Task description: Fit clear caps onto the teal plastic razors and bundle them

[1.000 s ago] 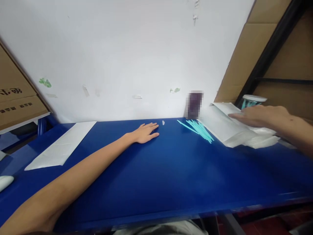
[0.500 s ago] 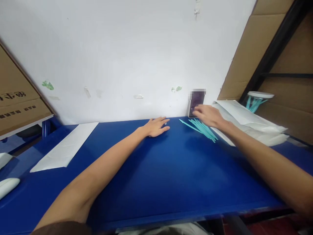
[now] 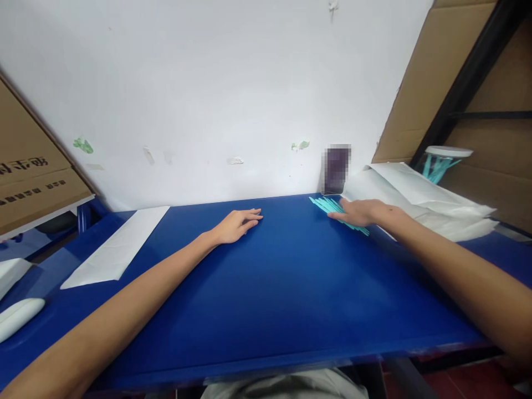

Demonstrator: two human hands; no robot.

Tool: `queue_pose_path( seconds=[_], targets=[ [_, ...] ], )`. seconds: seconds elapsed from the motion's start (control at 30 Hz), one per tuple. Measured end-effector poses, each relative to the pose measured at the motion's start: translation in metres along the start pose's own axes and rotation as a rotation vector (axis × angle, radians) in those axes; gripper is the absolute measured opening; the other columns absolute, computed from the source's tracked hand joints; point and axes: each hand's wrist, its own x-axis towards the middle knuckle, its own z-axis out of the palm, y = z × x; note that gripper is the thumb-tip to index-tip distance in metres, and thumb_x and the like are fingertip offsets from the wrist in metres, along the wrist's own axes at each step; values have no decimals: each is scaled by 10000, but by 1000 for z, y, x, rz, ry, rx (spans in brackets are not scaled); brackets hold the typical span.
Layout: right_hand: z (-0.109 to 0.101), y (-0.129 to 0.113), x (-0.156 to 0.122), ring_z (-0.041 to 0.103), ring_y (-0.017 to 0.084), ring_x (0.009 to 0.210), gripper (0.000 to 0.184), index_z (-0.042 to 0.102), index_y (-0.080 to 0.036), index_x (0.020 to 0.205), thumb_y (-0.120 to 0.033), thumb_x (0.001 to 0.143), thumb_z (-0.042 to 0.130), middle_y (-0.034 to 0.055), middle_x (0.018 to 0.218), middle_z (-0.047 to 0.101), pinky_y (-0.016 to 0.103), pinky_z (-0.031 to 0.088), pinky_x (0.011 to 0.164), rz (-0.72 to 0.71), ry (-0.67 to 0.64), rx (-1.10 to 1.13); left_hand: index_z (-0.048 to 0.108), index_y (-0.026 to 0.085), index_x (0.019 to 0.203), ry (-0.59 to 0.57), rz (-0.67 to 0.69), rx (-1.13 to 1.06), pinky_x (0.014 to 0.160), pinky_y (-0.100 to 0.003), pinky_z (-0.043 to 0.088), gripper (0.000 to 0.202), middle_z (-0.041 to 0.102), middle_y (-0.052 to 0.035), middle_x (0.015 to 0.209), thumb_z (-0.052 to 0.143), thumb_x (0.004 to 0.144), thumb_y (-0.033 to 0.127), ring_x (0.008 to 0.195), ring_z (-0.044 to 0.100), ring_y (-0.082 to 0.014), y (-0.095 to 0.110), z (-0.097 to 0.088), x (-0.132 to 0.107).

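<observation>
A bundle of thin turquoise sticks (image 3: 322,203) lies on the blue table (image 3: 249,299), near the wall. My right hand (image 3: 359,213) reaches over the bundle, its thumb on the near side and its fingers on the far side, closed around the sticks. The palm hides their middle, while both ends show. My left hand (image 3: 236,226) rests on the tabletop left of the sticks, with its fingers stretched out and nothing in it. Behind the bundle a phone (image 3: 336,172) leans upright against the wall, its screen blurred.
White paper sheets or bags (image 3: 432,202) lie right of my right hand. Beyond them stands a lidded clear container (image 3: 440,163) with more turquoise sticks. A long white paper strip (image 3: 118,246) lies at the left, near a white rounded object (image 3: 20,318). Cardboard (image 3: 37,160) borders the left side.
My right hand has come down from in front of the phone onto the sticks, which now lie closer together. My left hand has moved left across the table.
</observation>
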Motion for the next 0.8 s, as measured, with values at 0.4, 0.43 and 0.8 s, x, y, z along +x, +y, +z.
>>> queue_pose_path(
  seconds=[0.4, 0.43, 0.8],
  targets=[
    [7, -68, -48, 617, 243, 848, 296, 520, -215, 1072, -456, 965, 387, 104, 1054, 613, 350, 452, 701, -596, 170, -7, 698, 263, 1276, 108, -150, -54, 831, -370, 593, 495, 513, -46, 1505, 420, 977, 543, 1271, 602, -315, -10, -14, -56],
    [8, -76, -54, 613, 238, 838, 290, 532, -213, 1085, -442, 967, 401, 102, 1056, 612, 346, 449, 688, -658, 185, 2, 708, 247, 1260, 133, -158, -61, 864, -379, 590, 500, 548, -55, 1474, 431, 970, 545, 1323, 558, -317, -10, -14, -58],
    [24, -101, -67, 640, 257, 913, 369, 648, -213, 1157, -448, 1010, 406, 118, 1085, 659, 398, 472, 810, -917, 375, -29, 779, 206, 992, 626, -29, -95, 1095, -484, 460, 333, 719, -87, 1235, 534, 946, 427, 1267, 600, -292, 28, -27, -68]
  ],
)
